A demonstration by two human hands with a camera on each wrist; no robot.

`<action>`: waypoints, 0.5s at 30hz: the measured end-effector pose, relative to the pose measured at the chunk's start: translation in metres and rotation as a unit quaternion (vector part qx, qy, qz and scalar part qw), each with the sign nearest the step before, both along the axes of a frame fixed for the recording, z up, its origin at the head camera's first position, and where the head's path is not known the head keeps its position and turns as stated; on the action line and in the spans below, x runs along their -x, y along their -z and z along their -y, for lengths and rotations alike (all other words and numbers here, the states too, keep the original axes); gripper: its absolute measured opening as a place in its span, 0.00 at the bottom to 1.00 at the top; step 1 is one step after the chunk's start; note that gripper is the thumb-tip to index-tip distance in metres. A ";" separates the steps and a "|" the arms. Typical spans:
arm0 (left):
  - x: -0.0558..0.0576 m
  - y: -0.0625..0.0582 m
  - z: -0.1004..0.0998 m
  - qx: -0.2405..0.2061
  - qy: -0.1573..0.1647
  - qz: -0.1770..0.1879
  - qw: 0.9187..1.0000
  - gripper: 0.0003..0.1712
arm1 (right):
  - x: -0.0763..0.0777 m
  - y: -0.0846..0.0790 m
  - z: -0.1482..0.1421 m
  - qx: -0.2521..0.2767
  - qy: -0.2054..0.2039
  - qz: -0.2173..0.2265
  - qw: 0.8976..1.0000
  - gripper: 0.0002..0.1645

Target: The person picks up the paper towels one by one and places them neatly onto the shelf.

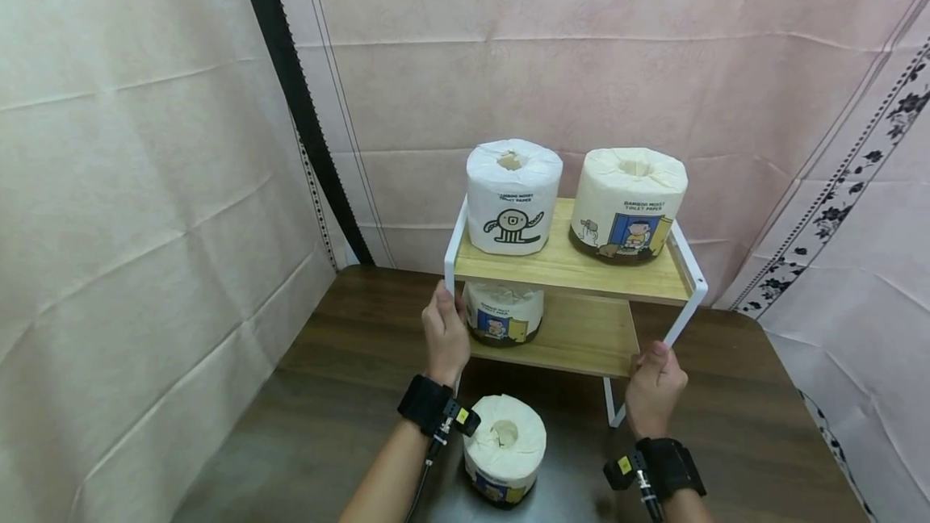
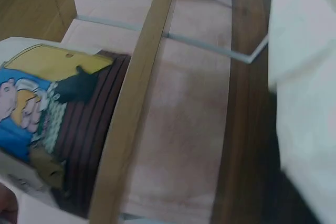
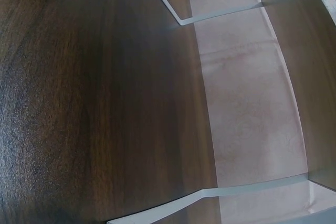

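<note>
A two-tier shelf with pale wooden boards [image 1: 581, 339] and a white metal frame [image 1: 685, 320] stands before me. My left hand [image 1: 445, 333] grips the frame's left upright. The right upright is held by my right hand [image 1: 655, 390], thumb uppermost. On the top board are a white toilet roll [image 1: 514, 212] with a line-drawn figure and a cream toilet roll [image 1: 629, 204] with a colour print. Another printed roll [image 1: 503, 317] sits on the lower board, behind my left fingers; the left wrist view shows its wrapper [image 2: 79, 103] close up.
A further wrapped toilet roll [image 1: 504, 446] stands on the dark wooden table [image 1: 349, 402] in front of the shelf, between my forearms. Pale cloth [image 1: 407, 103] hangs behind and to both sides. A black strip [image 1: 305, 103] runs down the back left corner.
</note>
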State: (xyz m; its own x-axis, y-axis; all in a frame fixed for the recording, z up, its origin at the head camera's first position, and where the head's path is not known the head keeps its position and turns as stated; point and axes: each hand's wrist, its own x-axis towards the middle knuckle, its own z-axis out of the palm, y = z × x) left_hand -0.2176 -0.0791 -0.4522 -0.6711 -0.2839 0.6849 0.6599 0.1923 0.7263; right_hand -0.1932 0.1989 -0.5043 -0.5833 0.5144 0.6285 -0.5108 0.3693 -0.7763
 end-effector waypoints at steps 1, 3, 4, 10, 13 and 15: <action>0.000 0.001 -0.001 -0.006 0.001 0.005 1.000 0.31 | 0.000 0.000 0.001 0.002 -0.003 0.001 1.000 0.45; 0.001 0.004 -0.001 -0.015 0.001 0.010 1.000 0.38 | -0.002 0.001 0.002 0.013 -0.010 0.003 1.000 0.43; 0.001 0.006 -0.001 -0.018 0.001 0.010 1.000 0.41 | -0.002 0.002 0.002 0.017 -0.013 0.003 1.000 0.43; 0.004 0.008 -0.001 -0.015 0.018 -0.004 1.000 0.42 | -0.003 0.003 0.000 0.023 -0.012 0.017 1.000 0.42; 0.005 0.007 -0.001 -0.015 0.030 0.000 0.999 0.41 | -0.003 0.001 -0.002 0.028 -0.015 0.019 0.999 0.41; 0.005 0.006 -0.002 -0.015 0.030 -0.001 0.999 0.41 | -0.003 0.000 -0.003 0.044 -0.030 0.015 0.998 0.38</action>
State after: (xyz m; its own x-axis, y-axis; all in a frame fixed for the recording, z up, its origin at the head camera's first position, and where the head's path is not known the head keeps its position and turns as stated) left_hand -0.2224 -0.0776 -0.4585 -0.6859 -0.2633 0.6784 0.6714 0.1303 0.7295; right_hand -0.1897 0.2018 -0.5040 -0.6326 0.5310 0.5638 -0.5052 0.2688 -0.8200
